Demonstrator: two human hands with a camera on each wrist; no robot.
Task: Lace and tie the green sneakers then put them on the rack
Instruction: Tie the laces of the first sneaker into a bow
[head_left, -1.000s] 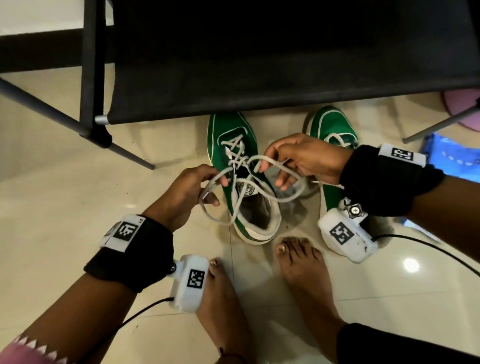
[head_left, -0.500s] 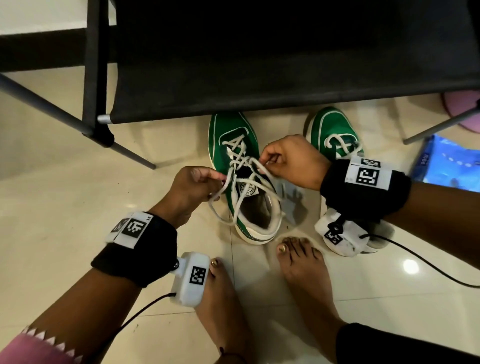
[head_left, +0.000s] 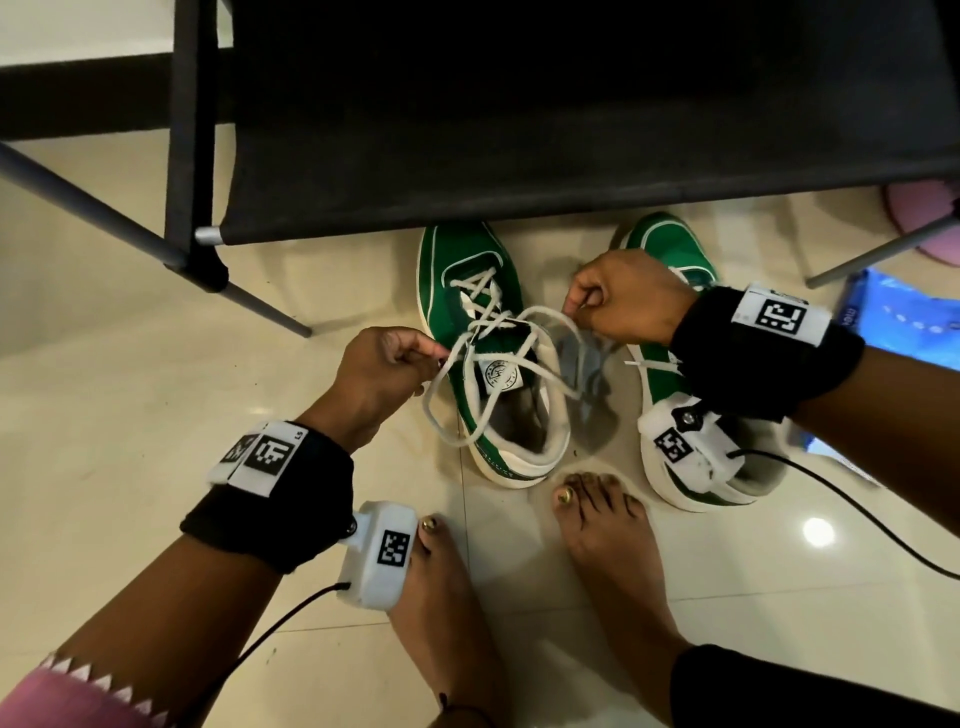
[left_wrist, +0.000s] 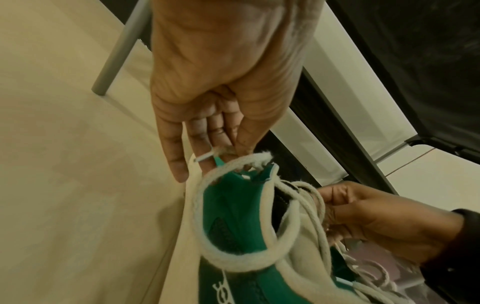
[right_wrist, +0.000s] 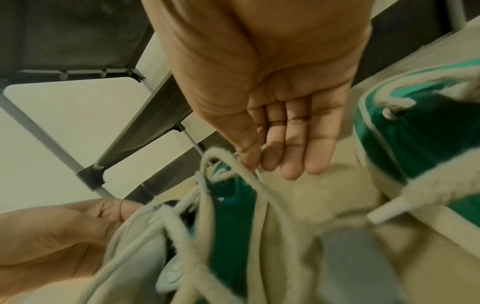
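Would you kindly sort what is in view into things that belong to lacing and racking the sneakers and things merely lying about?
Belongs to the job:
- left sneaker, on the floor
- its white lace, pinched by left hand and right hand
- right sneaker, on the floor
- black rack

Lying about:
- blue packet
- pink item

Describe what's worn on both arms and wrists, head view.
Each wrist carries a black fabric wristband with white square-coded marker tags, plus a white boxy camera module trailing a black cable. Left arm: pink sleeve, white zigzag trim. Right: black sleeve.
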